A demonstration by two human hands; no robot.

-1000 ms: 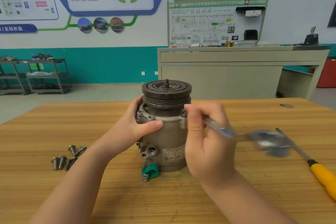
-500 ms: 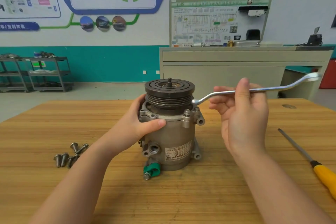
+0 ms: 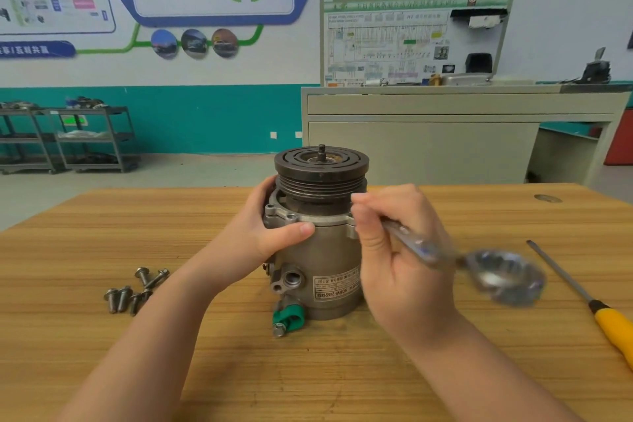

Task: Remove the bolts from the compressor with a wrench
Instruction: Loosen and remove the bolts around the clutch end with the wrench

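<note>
On the wooden table point(image 3: 342, 370), near its middle, the compressor point(image 3: 320, 250) stands on end, its long axis upright and the dark grooved pulley point(image 3: 321, 171) with its short shaft stub pointing straight up; the label and the side port face the camera. It looks like a solid metal casting, so I judge it heavy, rigid and unlikely to slip, though top-heavy enough to tip or turn under a hard pull on a bolt. The left hand point(image 3: 270, 226) wraps the body just under the flange, thumb pressed across the front, which seems the sensible place to brace it. The right hand point(image 3: 394, 250) is curled round the wrench point(image 3: 445, 253), pinching the shank close to the compressor's right flange; the wrench slants down and to the right, its far end a blur, and its working end and the bolt are hidden behind the fingers. Loose bolts point(image 3: 137, 288) lie in a cluster well to the left, and a yellow-handled screwdriver point(image 3: 589, 298) lies at the right.
</note>
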